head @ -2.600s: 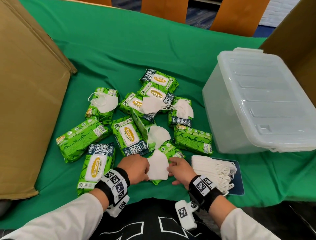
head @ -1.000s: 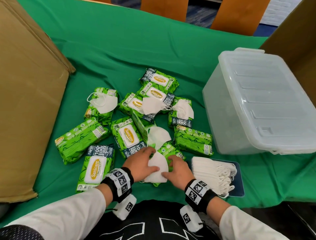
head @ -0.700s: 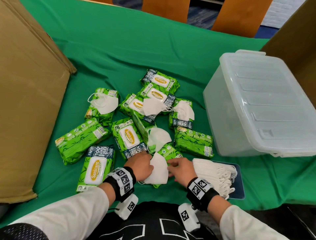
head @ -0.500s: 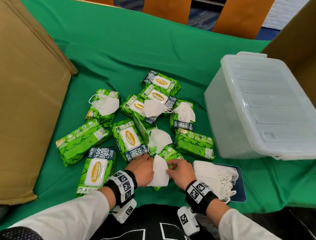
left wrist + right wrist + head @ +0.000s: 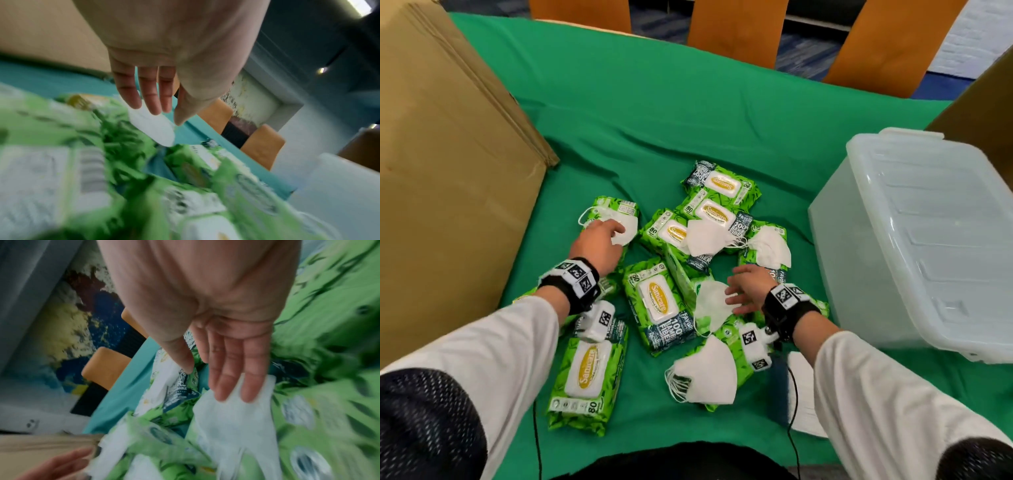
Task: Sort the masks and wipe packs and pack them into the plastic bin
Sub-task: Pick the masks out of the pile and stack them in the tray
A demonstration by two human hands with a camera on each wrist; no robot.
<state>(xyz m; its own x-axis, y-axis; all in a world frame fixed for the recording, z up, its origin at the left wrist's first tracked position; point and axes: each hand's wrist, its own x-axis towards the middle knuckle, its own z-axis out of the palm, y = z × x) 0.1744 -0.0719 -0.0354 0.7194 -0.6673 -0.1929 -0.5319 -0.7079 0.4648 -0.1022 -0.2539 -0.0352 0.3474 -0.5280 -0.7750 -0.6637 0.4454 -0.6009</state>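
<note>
Hands parted from the near mask; each now reaches for a separate mask.

Head view: the left hand (image 5: pixel 599 245), which half a second ago shared one mask with the right at the near edge, now lies with relaxed fingers on the far-left mask (image 5: pixel 619 222) atop a wipe pack (image 5: pixel 616 209). The right hand (image 5: pixel 748 289) is spread over the centre mask (image 5: pixel 710 301). The folded mask (image 5: pixel 709 373) is left nearby. The plastic bin (image 5: pixel 914 240), right, remains lidded.
Left wrist view: fingers (image 5: pixel 151 97) straight, gripping nothing.
Right wrist view: fingertips (image 5: pixel 249 386) touch the mask (image 5: pixel 232 418), not clasping it.
Judgement: sorting continues; packing not begun.
</note>
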